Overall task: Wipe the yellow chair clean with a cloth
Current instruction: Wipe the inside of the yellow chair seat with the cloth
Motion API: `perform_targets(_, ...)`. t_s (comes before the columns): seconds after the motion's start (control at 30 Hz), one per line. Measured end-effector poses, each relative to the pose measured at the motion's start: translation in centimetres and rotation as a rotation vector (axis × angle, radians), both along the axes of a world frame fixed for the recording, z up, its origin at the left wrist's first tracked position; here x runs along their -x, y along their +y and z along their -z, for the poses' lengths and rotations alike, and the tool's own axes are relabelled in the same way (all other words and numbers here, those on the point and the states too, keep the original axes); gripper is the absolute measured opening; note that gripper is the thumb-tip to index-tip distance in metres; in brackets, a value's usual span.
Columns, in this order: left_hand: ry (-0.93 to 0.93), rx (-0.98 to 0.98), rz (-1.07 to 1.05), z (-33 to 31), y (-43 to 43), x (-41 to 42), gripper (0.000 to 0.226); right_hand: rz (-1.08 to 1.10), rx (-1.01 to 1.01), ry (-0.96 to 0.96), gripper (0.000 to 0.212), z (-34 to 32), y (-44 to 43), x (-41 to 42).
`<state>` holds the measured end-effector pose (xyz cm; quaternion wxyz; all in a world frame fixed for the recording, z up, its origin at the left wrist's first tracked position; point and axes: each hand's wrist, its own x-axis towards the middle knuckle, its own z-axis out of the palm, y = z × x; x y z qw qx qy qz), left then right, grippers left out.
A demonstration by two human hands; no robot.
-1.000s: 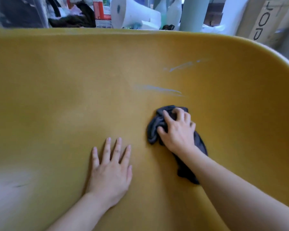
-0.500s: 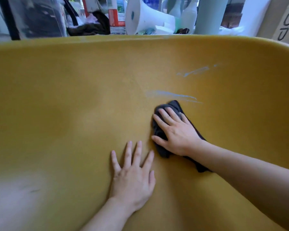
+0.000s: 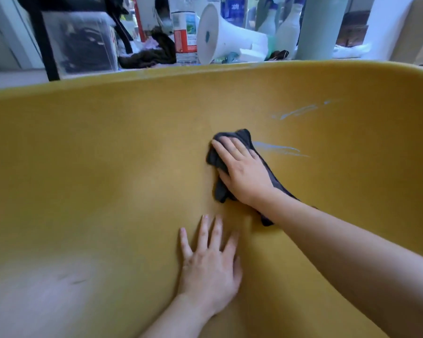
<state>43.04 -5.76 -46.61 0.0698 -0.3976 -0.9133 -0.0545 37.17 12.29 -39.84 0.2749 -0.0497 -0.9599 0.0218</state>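
The wiping looks partway done. One yellow chair [image 3: 108, 167] fills the view, and two pale bluish streaks show on its shell: one [image 3: 279, 148] just right of the single dark grey cloth [image 3: 242, 136], the other [image 3: 300, 111] farther up and right. The right hand [image 3: 242, 172] presses the cloth flat, fingers straight and close together. Nearer, the left hand [image 3: 210, 264] rests on the shell with fingers spread, holding nothing.

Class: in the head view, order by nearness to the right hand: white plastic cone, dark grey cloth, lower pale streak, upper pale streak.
1. Dark grey cloth, under the right hand.
2. Lower pale streak, beside it.
3. Upper pale streak, higher right.
4. White plastic cone, behind the yellow chair.
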Motion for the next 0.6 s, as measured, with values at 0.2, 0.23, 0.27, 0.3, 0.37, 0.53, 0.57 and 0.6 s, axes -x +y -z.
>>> perform_targets(0.2,0.177,0.010,-0.098,-6.0,-1.5,6.5,0.054,-0.006,0.024,-0.113,0.058,5.4,-0.7,-8.9)
perform_targets(0.23,0.229,0.058,-0.111,-7.1,-2.2,8.2,0.060,-0.018,-0.007,-0.146,0.055,6.0,-0.5,-10.4)
perform_targets(0.27,0.279,0.123,-0.082,-7.3,-2.7,9.3,0.065,-0.018,-0.033,-0.161,0.053,6.1,-0.4,-11.0)
perform_targets(0.3,0.303,0.172,-0.035,-6.7,-3.1,9.6,0.067,-0.010,-0.042,-0.168,0.053,5.7,-0.5,-10.7)
perform_targets(0.37,0.281,0.190,0.034,-4.9,-3.6,8.7,0.066,0.009,-0.020,-0.112,0.056,4.2,-0.8,-7.5)
perform_targets(0.53,0.321,0.191,0.080,-6.4,-3.5,8.7,0.053,0.215,0.320,0.115,0.064,-0.6,-3.5,2.2)
perform_targets(0.57,0.364,0.184,0.071,-7.5,-3.3,9.6,0.049,0.227,0.347,0.111,0.065,0.3,-4.2,1.8)
perform_targets(0.6,0.386,0.156,0.028,-8.9,-2.9,10.7,0.049,0.208,0.338,0.073,0.065,1.7,-5.1,0.7)
